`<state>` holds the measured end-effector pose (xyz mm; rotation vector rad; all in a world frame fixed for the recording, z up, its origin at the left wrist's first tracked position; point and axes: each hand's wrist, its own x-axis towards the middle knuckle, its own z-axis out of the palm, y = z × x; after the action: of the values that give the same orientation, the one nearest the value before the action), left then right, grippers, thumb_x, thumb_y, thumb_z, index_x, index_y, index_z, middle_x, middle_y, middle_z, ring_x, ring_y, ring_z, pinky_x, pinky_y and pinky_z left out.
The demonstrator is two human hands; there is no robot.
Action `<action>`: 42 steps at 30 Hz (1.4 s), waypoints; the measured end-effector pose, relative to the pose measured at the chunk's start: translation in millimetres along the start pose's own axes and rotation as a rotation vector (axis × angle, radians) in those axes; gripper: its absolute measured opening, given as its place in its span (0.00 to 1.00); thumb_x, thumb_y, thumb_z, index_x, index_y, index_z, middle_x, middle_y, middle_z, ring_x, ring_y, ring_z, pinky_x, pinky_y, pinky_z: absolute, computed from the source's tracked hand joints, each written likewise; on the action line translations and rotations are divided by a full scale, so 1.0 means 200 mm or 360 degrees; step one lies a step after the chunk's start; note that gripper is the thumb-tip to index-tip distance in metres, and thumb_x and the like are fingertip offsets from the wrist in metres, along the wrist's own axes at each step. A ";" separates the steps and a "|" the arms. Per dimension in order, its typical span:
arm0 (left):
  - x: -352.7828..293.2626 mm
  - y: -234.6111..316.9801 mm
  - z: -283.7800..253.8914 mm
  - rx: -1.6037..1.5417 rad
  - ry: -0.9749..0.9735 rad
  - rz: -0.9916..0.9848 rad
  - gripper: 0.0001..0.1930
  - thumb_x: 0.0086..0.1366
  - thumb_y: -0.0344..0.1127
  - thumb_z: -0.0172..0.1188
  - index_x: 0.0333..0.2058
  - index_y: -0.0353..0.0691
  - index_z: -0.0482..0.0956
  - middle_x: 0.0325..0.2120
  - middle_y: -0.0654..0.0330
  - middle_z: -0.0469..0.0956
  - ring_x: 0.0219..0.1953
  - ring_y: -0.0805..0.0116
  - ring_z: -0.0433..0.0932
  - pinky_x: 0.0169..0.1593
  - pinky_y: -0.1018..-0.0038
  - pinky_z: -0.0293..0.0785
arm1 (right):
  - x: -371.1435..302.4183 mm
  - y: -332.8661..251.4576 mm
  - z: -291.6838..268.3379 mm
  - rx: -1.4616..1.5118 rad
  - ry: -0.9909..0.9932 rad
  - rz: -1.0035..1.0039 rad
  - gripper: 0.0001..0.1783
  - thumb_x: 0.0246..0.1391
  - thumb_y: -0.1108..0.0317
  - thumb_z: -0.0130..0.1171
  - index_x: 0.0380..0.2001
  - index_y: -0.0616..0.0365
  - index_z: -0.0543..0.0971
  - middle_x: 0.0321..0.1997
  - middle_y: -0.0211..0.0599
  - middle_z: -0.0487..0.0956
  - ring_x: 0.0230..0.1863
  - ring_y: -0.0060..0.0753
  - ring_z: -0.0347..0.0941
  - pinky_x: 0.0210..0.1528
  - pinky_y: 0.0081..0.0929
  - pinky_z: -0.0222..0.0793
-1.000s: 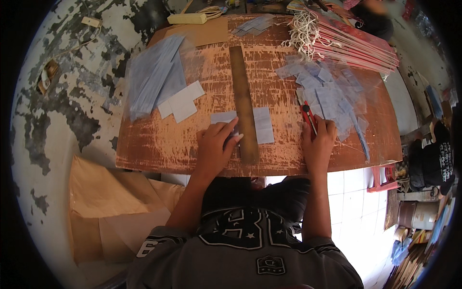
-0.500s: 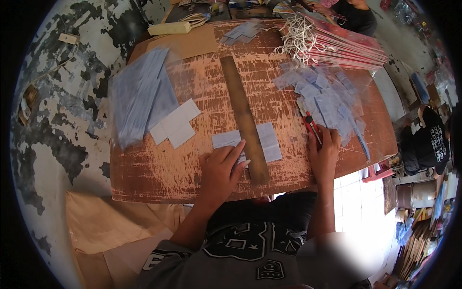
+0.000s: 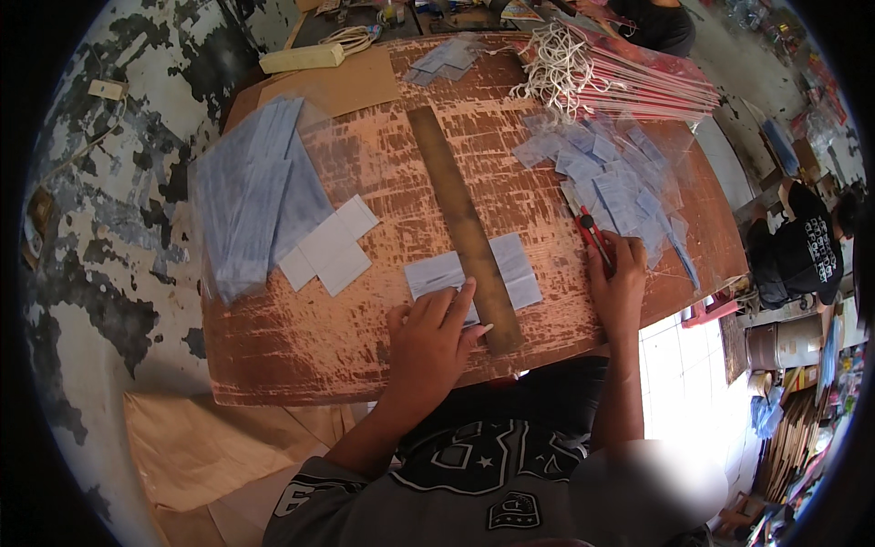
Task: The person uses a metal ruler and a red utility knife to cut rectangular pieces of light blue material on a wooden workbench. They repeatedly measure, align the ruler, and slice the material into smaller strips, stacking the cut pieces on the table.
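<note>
My left hand [image 3: 430,335] rests palm down with its fingers apart, on the near part of a pale bluish-white sheet [image 3: 436,273]. Its index fingertip and thumb touch or nearly touch the left edge of a long, worn brown ruler-like strip [image 3: 458,214]. The strip crosses over the sheet, and another part of the pale sheet [image 3: 516,271] shows on its right side; whether both are one piece is hidden. My right hand [image 3: 622,284] is closed around a red and black utility knife [image 3: 592,232], its front end pointing away beside a heap of bluish clear-film pieces [image 3: 609,173].
White cut sheets [image 3: 333,248] lie left of centre, beside long blue film strips [image 3: 264,182]. At the back are brown cardboard [image 3: 351,87], a power strip [image 3: 301,58], a small film pile [image 3: 444,60] and a red bundle with white cords [image 3: 629,82]. Two other people are nearby.
The whole view has shifted slightly. Both hands hold nearly the same places: the left by the brown strip, the right around the utility knife.
</note>
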<state>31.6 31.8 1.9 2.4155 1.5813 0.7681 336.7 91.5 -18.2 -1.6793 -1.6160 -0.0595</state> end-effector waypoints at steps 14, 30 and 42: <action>0.01 -0.02 -0.02 -0.0045 -0.0020 0.0036 0.34 0.70 0.46 0.72 0.71 0.42 0.76 0.54 0.60 0.80 0.58 0.63 0.78 0.62 0.56 0.63 | 0.00 -0.02 -0.01 0.0050 -0.0011 0.0141 0.17 0.66 0.68 0.70 0.55 0.62 0.83 0.49 0.53 0.79 0.49 0.59 0.79 0.52 0.49 0.78; 0.03 0.03 0.00 -0.0099 0.0046 -0.0122 0.30 0.71 0.44 0.71 0.69 0.40 0.80 0.52 0.58 0.82 0.55 0.59 0.79 0.61 0.58 0.63 | -0.01 0.00 -0.02 -0.0008 -0.0005 0.0015 0.24 0.63 0.71 0.73 0.61 0.59 0.82 0.50 0.50 0.79 0.47 0.50 0.82 0.50 0.43 0.82; 0.07 0.06 0.00 0.0081 0.0015 -0.0103 0.30 0.72 0.47 0.70 0.69 0.41 0.80 0.50 0.56 0.81 0.53 0.55 0.80 0.59 0.56 0.68 | -0.03 0.02 -0.02 0.0218 -0.0012 0.0034 0.19 0.58 0.74 0.73 0.53 0.59 0.85 0.42 0.48 0.77 0.45 0.57 0.77 0.49 0.49 0.75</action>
<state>46.6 39.4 11.1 2.3854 1.6941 0.7378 341.3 84.5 -21.2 -1.5929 -1.5710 0.0668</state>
